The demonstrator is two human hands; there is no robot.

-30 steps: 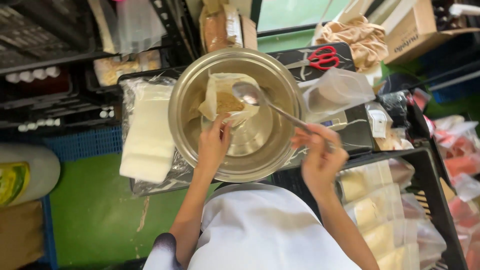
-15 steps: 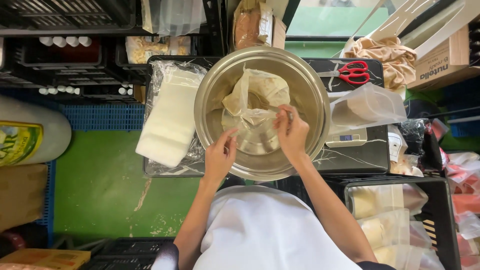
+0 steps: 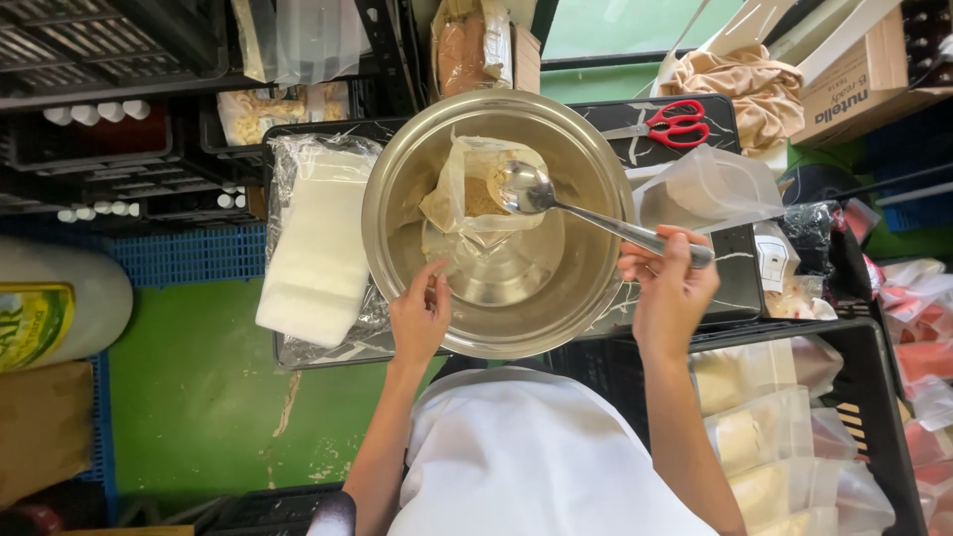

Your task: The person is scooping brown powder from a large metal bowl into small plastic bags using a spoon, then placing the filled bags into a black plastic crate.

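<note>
Pointing up-left from right hand (image 3: 673, 298): spoon (image 3: 556, 203) over bowl (image 3: 397, 169).

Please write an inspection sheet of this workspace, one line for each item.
Surface: black marbled tray carries the steel bowl.
Job's things: clear bag with tan powder stands open inside the bowl; spoon sits over its mouth.
Clutter: red scissors, white wrapped stack, empty clear bag.
Grips: left hand at the bowl's near rim, touching the bag's lower edge; right hand holds the spoon handle.
Cables: nothing seen.
Surroundings: black crates, green floor, filled bags in a crate.
</note>
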